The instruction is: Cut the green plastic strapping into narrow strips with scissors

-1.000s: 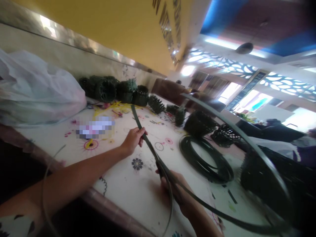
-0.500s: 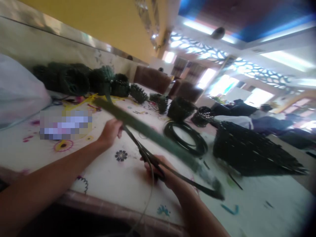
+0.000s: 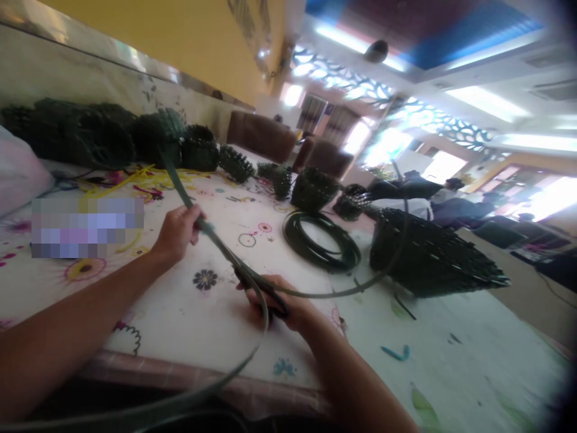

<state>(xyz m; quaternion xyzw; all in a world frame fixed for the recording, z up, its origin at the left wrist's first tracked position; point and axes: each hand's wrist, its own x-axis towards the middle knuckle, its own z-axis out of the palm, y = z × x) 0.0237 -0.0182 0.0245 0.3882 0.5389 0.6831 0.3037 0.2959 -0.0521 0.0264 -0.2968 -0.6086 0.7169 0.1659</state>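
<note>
One left hand [image 3: 175,234] at nine o'clock, one right hand [image 3: 295,308] at six, one pair of scissors [image 3: 247,280], one coil [image 3: 300,243] at four, one large basket [image 3: 424,258] at three, at least seven smaller baskets [image 3: 315,189].

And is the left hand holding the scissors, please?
No, the left hand grips a dark green strip, and the right hand holds the scissors.

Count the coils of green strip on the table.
1 coil, beyond the right hand, left of the large woven basket; others may be hidden behind it.

No text is legible. Lettering [image 3: 253,25] on the yellow wall [image 3: 171,48], at 12 o'clock: blurred, unreadable.
</note>
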